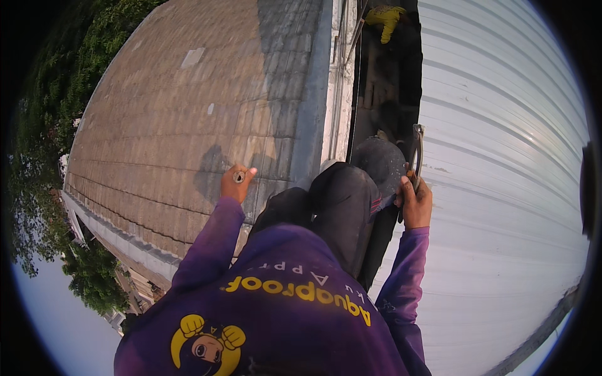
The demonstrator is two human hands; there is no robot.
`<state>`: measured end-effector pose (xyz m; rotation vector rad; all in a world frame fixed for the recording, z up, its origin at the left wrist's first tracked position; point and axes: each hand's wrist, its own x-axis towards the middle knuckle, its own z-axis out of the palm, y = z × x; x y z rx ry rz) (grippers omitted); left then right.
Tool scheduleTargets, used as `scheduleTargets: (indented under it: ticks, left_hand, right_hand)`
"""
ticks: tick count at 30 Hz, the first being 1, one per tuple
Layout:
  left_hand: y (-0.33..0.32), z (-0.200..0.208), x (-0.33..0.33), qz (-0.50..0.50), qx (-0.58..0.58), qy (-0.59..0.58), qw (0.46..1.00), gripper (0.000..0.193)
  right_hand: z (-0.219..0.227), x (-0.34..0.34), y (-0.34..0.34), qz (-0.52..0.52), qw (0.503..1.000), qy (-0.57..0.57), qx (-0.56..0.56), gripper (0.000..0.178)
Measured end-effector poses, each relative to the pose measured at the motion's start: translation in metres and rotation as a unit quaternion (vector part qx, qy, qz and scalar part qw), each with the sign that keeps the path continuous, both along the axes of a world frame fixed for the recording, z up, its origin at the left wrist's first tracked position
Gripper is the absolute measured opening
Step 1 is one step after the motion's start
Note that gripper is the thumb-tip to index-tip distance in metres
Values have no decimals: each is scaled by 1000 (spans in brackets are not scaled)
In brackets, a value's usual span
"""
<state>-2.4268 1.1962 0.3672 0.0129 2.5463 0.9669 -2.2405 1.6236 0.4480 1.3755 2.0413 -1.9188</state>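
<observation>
Over the brown tiled roof (144,131), my left hand (233,190) is closed around a small round-ended thing (238,177). Its end faces up and looks like a pale ring with a dark middle; the rest is hidden in the fist. At the edge of the white metal roof (495,188), my right hand (416,203) grips a curved metal tool (419,150) with a bright upper end. The tool stands roughly upright, and its exact kind is unclear. Close to that hand is a rounded, speckled grey thing (379,166), partly behind my knee (342,194).
A dark gap (385,81) runs between the two roofs, with bright yellow cloth-like material (387,20) at its far end. Along its left side lies a weathered white edge strip (340,81). Trees (56,106) stand beyond the tiled roof's left edge.
</observation>
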Motion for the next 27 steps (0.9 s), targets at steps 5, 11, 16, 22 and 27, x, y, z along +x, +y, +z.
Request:
scheduleTargets:
  ticks: [5, 11, 16, 22, 27]
  left_hand:
    - [-4, -11, -12, 48, 75, 6, 996, 27]
    - [-20, 4, -8, 51, 91, 36, 994, 27]
    - [-49, -3, 18, 84, 104, 13, 991, 29]
    - [-121, -45, 62, 94, 48, -14, 994, 32]
    - [-149, -44, 100, 104, 21, 1, 994, 34]
  right_hand:
    - [8, -47, -36, -40, 997, 56, 31, 29]
    - [40, -9, -78, 81, 974, -48, 207, 40]
    - [31, 23, -94, 139, 952, -107, 252, 40]
    - [7, 18, -95, 134, 973, -81, 170, 36]
    - [44, -27, -121, -61, 982, -8, -178, 39]
